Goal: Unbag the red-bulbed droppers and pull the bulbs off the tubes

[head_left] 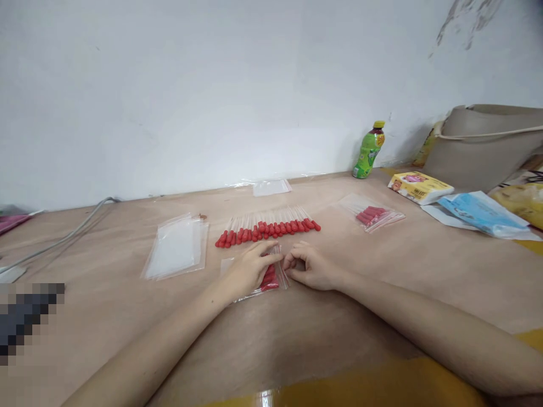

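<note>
Clear bag (276, 277) of red-ended droppers (268, 279) is lying on the worktop (254, 350) beneath the left hand (255, 264); whether that hand is pinching or merely pressing, I cannot tell. The right hand (311, 268) is curling narrowly, seemingly pinching film at the bag's right edge. The bag is probably handling light, limp and slippery, its thin tubes likely needing protection from bending. Gripping the edge strip is looking safest.

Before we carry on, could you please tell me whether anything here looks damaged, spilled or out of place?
The wall has dark streaky marks at upper right, odd against its pale surface. The red-ended pieces lie in a fairly tidy row; nothing looks spilled.
</note>
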### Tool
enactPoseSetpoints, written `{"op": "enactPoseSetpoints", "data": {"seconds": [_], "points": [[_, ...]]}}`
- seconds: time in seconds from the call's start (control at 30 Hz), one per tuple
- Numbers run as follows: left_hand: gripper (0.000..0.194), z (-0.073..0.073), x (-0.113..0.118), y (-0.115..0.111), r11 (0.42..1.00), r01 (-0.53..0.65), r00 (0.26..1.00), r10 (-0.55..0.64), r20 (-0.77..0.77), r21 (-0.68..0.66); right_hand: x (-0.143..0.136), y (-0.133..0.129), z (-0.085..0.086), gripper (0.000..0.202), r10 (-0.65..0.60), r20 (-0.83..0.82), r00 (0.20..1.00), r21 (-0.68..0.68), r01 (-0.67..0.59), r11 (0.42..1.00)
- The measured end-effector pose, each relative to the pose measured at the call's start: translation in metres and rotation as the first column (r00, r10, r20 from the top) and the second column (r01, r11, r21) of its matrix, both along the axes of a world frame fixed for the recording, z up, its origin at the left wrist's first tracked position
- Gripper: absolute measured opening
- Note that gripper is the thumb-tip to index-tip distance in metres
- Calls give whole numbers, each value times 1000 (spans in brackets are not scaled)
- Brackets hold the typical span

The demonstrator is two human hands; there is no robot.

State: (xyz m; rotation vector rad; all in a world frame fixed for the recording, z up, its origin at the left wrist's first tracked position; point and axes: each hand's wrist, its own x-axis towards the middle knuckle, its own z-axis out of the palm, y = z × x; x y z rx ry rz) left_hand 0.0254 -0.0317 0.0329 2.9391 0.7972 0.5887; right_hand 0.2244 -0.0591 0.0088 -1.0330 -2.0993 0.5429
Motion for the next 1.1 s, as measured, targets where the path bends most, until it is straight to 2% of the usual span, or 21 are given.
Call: {"op": "enactPoseSetpoints", "data": {"seconds": [0.23, 0.47, 0.67, 0.93, 1.1], "points": [[34, -1, 4, 2, 998, 22, 999, -25, -38, -59, -2, -2, 0, 9, 60, 17, 998, 270, -62, 961], [35, -4, 3, 3, 999, 3, 997, -7, -71, -52, -1, 0, -4, 9, 42, 143, 989, 428, -100, 898], [25, 0, 3, 5, 994, 93, 985, -84, -154, 57, 2, 1, -5, 16, 7, 199, 980, 573, -122, 810], [19, -6, 1, 13, 963, 175, 979, -149, -138, 206, 3, 0, -2, 22, -49, 273, 961, 640, -143, 755], [20, 1, 1, 8, 974, 166, 977, -141, -158, 156, 4, 1, -2, 20, -20, 315, 949, 603, -183, 776]]}}
